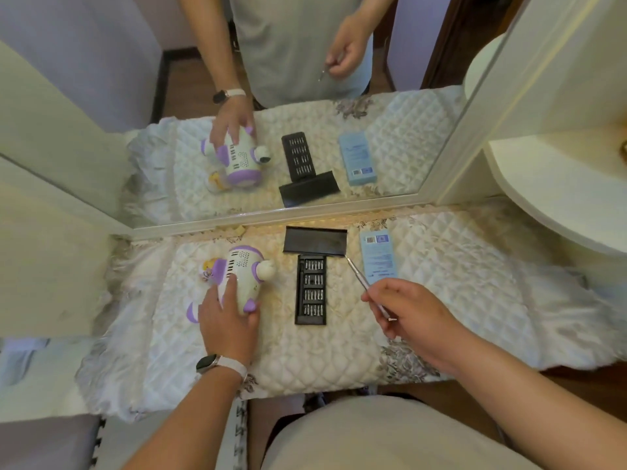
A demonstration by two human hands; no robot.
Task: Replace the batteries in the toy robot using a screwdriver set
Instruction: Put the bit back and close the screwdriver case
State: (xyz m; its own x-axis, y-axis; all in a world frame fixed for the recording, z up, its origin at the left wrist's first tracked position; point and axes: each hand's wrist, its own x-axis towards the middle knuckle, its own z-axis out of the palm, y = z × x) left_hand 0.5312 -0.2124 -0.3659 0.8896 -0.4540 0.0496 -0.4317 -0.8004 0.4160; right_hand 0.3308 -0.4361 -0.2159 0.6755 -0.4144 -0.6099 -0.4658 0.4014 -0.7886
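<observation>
A white and purple toy robot [242,274] lies on its front on the quilted cloth, its slotted back facing up. My left hand [227,322] grips the robot's lower body from the near side. To the right, the black screwdriver bit tray [310,290] lies uncovered with rows of bits. Its black lid [315,240] rests just behind it. My right hand [407,308] pinches a slim silver screwdriver [359,278] above the cloth, the tip pointing toward the lid's right corner.
A light blue battery pack [378,254] lies right of the tray. A large mirror [271,96] stands along the table's back edge and reflects everything. A white rounded shelf [556,195] juts in at right. The quilted cloth [322,354] covers the table.
</observation>
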